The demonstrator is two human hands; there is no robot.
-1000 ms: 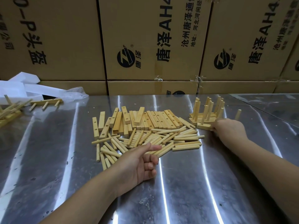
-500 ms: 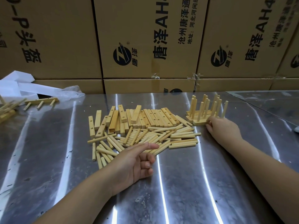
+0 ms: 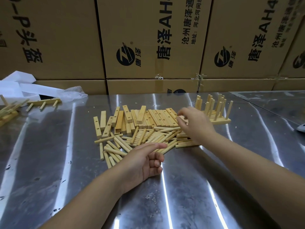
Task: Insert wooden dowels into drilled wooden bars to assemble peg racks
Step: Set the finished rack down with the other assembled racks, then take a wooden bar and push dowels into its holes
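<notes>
Bench (image 3: 198, 204) was bare shiny steel. Drilled bars (image 3: 153, 119) lay in a rough row mid-bench, toward the back edge. A few at the left end were skewed and overlapping. Loose dowels (image 3: 148, 138) were heaped just in front of the bars, touching them and spilling toward the near edge.

Left hand (image 3: 142, 164) was at the near side of the dowel heap. Its thumb (image 3: 155, 145) stretched out over the nearest dowels, the other fingers curled loosely into the palm, nothing in them.

Right hand (image 3: 194, 124) was over the right end of the bar row, back of hand up, fingers bent down and slightly apart at the bars. Motion blur there, so couldn't tell whether they pinched a bar or only touched it.

Finished peg racks (image 3: 214, 113) sat stacked just right of that hand, toward the back-right, pegs upright. One more rack (image 3: 43, 101) lay flat near the back-left, pegs pointing at the near edge, beside white packaging (image 3: 19, 86). More wooden parts (image 3: 8, 111) were piled at the left edge, cut off by the frame. Cardboard boxes (image 3: 148, 38) stood stacked along the back edge.
</notes>
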